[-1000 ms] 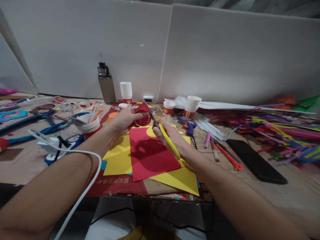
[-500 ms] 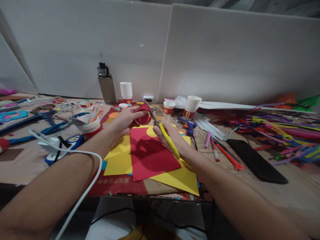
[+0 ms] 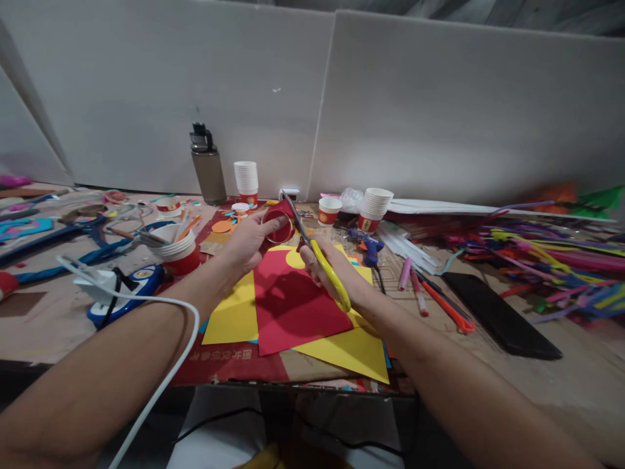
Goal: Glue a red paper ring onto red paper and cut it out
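Note:
Pinched between the thumb and fingers of my left hand (image 3: pixel 249 244) is a red paper piece (image 3: pixel 279 229) with a round, curled form and a thin pale edge. My right hand (image 3: pixel 334 264) is closed around yellow-handled scissors (image 3: pixel 329 273). Their blades point up and away, lying against the right side of the red piece; whether they bite into it I cannot tell. Below both hands lies a red sheet (image 3: pixel 297 312) on top of yellow sheets (image 3: pixel 232 316), with blue edges peeking out. A yellow round shape (image 3: pixel 295 258) sits at the red sheet's far edge.
Paper cups (image 3: pixel 375 207) stand at the back, near a bottle (image 3: pixel 209 169). To the left are a cup of pens (image 3: pixel 178 251) and a blue power strip (image 3: pixel 151 286) with a white cable (image 3: pixel 190 312). A glue gun (image 3: pixel 372 249), black phone-like slab (image 3: pixel 502 316) and pipe cleaners (image 3: pixel 551 260) lie right.
Both hands stay nearly in place. The red piece has turned slightly in my left hand, and the scissors have shifted only a little.

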Action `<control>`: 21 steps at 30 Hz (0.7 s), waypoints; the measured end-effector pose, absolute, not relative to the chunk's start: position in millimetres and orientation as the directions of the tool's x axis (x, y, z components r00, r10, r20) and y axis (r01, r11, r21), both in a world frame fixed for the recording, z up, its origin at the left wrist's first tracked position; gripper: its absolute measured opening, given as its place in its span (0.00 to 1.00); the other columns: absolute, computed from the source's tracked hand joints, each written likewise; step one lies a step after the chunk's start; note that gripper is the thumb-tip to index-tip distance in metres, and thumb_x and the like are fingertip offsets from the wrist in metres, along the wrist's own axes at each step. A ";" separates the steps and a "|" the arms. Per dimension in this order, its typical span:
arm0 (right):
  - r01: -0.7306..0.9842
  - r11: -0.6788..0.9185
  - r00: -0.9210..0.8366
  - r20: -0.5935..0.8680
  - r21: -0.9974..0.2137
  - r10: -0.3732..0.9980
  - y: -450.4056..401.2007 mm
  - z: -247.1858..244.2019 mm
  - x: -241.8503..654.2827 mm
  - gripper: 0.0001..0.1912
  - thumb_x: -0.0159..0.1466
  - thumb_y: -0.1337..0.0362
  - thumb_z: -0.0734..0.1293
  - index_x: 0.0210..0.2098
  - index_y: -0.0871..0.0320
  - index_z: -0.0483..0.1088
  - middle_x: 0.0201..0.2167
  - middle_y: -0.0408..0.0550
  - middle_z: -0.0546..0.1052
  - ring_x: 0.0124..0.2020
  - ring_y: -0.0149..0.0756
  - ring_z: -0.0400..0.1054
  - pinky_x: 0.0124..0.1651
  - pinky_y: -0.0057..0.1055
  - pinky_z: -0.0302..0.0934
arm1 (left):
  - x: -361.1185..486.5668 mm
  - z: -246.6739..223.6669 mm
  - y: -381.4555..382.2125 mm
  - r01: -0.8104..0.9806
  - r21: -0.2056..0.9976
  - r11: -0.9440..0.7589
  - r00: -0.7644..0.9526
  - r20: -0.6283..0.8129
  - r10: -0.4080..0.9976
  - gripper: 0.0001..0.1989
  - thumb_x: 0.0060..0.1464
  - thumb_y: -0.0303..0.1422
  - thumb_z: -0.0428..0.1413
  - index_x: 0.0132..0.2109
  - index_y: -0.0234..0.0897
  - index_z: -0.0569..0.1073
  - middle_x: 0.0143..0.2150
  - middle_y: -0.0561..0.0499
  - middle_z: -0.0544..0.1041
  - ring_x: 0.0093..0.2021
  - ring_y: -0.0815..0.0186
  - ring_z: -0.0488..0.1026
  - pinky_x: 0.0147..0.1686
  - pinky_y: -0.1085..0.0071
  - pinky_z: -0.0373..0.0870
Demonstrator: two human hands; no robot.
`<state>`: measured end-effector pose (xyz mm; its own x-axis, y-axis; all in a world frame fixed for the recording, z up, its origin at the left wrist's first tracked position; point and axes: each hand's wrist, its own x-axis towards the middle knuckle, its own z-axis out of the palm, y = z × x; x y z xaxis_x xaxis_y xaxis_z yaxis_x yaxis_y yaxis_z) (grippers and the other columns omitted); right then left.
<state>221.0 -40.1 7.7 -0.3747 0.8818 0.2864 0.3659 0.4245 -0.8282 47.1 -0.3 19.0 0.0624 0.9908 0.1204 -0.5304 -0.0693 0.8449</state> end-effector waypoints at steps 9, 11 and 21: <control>0.385 0.495 -0.432 0.322 -0.779 0.842 -42.0 10.1 223.7 0.20 0.66 0.44 0.59 0.41 0.55 0.62 0.30 0.43 0.69 0.30 0.33 0.61 0.33 0.32 0.56 | 45.5 19.2 0.1 -0.522 0.848 -0.092 0.120 0.180 0.976 0.14 0.36 0.28 0.71 0.34 0.31 0.79 0.29 0.51 0.80 0.31 0.71 0.74 0.36 0.75 0.70; 0.397 0.500 -0.435 0.321 -0.770 0.841 -43.8 13.2 223.7 0.21 0.66 0.43 0.58 0.43 0.55 0.62 0.31 0.44 0.70 0.31 0.34 0.62 0.34 0.33 0.57 | 44.2 19.1 0.6 -0.526 0.846 -0.091 0.125 0.183 0.975 0.15 0.35 0.28 0.71 0.34 0.31 0.79 0.31 0.50 0.81 0.31 0.71 0.75 0.36 0.75 0.70; 0.379 0.473 -0.436 0.297 -0.795 0.849 -44.9 13.4 223.4 0.22 0.66 0.41 0.57 0.37 0.54 0.59 0.28 0.40 0.63 0.28 0.32 0.56 0.32 0.32 0.53 | 42.6 16.9 3.3 -0.505 0.860 -0.081 0.162 0.186 0.969 0.16 0.36 0.30 0.71 0.36 0.31 0.80 0.31 0.49 0.81 0.30 0.70 0.74 0.35 0.74 0.71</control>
<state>223.4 -44.9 13.4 -0.4363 0.8492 0.2975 0.3791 0.4733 -0.7952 42.6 3.3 16.9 0.1625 0.9690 0.1863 -0.5046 -0.0806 0.8596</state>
